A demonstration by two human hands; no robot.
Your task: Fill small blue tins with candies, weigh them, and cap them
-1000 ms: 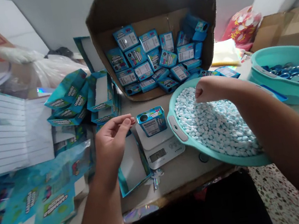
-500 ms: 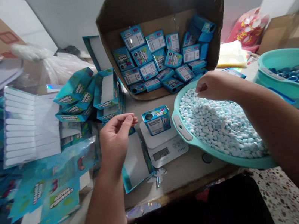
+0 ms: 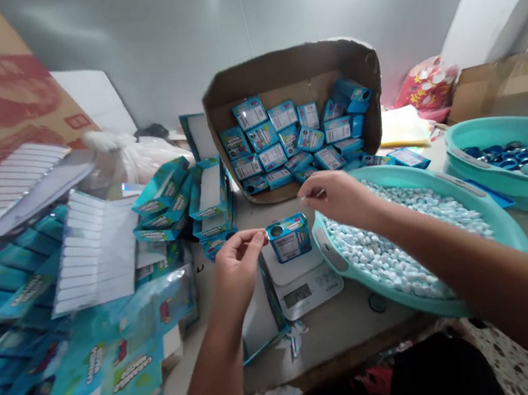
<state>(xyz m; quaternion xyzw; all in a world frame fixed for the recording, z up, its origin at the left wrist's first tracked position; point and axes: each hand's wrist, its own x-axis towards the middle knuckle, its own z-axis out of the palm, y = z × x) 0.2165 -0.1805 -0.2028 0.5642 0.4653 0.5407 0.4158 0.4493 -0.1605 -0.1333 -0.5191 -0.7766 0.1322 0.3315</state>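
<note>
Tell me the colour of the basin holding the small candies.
Teal basin, clearest in the head view; the candies are pale blue-white.

A small hand-packing workshop is indicated: a worktable (image 3: 334, 326) is crowded with printed blue cartons (image 3: 164, 196), a digital scale (image 3: 305, 281), a basin (image 3: 509, 229) of candy tablets (image 3: 401, 242), and a cardboard box (image 3: 284, 74) of filled packs.

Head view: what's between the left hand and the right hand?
In the head view, the small blue tin on the white scale stands between the left hand and right hand, its top hole showing.
</note>
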